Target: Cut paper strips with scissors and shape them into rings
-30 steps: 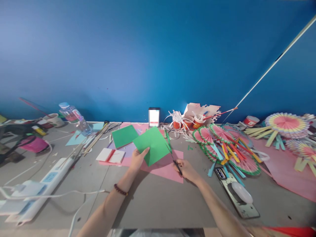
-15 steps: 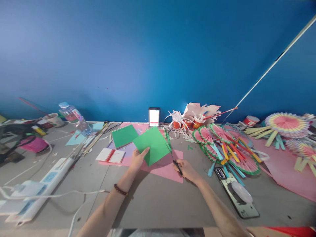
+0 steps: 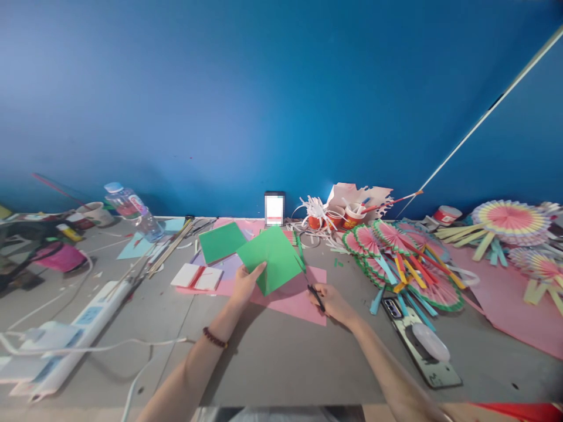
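Note:
My left hand (image 3: pixel 247 283) pinches the near-left edge of a square sheet of green paper (image 3: pixel 272 261), thumb on top. The sheet is held tilted over a pink sheet (image 3: pixel 303 302) on the table. My right hand (image 3: pixel 331 302) is closed round the handles of black scissors (image 3: pixel 317 298). Their blades lie along the right edge of the green paper; whether they touch it I cannot tell. Behind and to the left lies another piece of green paper (image 3: pixel 223 242). A white pad with a red band (image 3: pixel 196 278) sits left of my left hand.
At the right are folded paper fans (image 3: pixel 409 258) and a phone (image 3: pixel 422 346) with a white mouse-like object on it. Red cups (image 3: pixel 352 217) and a small screen (image 3: pixel 274 209) stand by the blue wall. A power strip (image 3: pixel 74 340), cables and a plastic bottle (image 3: pixel 134 208) are at the left.

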Demonstrator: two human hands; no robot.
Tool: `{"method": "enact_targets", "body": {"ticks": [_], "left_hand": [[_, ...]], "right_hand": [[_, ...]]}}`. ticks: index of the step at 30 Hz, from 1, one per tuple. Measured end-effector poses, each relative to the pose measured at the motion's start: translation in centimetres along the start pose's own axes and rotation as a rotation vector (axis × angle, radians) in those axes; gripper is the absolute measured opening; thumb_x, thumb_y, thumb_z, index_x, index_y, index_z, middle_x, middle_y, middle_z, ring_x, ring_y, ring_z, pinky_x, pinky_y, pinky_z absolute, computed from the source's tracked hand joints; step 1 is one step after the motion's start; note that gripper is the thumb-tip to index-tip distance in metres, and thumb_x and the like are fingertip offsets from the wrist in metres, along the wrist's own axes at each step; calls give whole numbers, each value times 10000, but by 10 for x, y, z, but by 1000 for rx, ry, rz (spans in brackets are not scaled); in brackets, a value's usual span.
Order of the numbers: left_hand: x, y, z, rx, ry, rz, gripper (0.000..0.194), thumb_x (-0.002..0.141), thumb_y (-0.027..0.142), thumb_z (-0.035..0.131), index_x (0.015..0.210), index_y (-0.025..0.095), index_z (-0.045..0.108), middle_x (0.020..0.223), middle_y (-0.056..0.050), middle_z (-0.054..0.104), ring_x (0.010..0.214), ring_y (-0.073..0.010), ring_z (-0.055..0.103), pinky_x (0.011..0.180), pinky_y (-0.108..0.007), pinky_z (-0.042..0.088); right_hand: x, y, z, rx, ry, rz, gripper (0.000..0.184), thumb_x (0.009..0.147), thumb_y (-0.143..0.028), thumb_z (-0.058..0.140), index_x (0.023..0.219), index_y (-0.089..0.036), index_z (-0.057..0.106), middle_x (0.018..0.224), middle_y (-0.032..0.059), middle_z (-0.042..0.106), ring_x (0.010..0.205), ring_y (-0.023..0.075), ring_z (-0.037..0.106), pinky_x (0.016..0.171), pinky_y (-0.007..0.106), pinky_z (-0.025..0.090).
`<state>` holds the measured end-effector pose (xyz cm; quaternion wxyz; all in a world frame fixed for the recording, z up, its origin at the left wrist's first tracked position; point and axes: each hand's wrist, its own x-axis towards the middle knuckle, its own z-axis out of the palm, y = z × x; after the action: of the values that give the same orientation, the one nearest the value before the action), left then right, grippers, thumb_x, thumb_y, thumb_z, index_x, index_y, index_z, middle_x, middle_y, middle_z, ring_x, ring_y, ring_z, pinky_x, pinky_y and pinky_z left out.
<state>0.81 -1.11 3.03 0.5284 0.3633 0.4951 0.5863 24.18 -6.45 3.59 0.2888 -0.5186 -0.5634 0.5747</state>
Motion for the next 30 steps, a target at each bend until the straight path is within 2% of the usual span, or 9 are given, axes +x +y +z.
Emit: {"method": "enact_targets", "body": {"ticks": [8, 21, 30], "left_hand": [[3, -9, -5, -3, -21, 15, 399, 577, 406, 805, 874, 151, 723, 989, -106, 738, 915, -277, 687, 851, -386, 526], [0, -3, -1, -10, -11, 12, 422, 542, 417, 818, 848, 143, 722, 951, -109, 744, 906, -282, 691, 847, -386, 525], [6, -11, -5, -36, 11, -6, 477, 499, 423, 840, 860, 133, 725, 973, -120, 739, 922, -301, 686, 879, -421, 521]], "right_hand": [[2, 5, -1, -14, 18, -11, 306, 753, -387, 605, 611, -195, 414, 498, -59, 398, 392, 62, 352, 411, 221, 261], [2, 3, -1, -10, 16, 7, 336, 756, -416, 619, 607, -193, 417, 500, -51, 410, 394, 62, 362, 410, 220, 268], [4, 7, -2, -32, 32, 40, 355, 751, -470, 615, 636, -185, 438, 521, -55, 383, 429, 66, 355, 415, 208, 262]]}}
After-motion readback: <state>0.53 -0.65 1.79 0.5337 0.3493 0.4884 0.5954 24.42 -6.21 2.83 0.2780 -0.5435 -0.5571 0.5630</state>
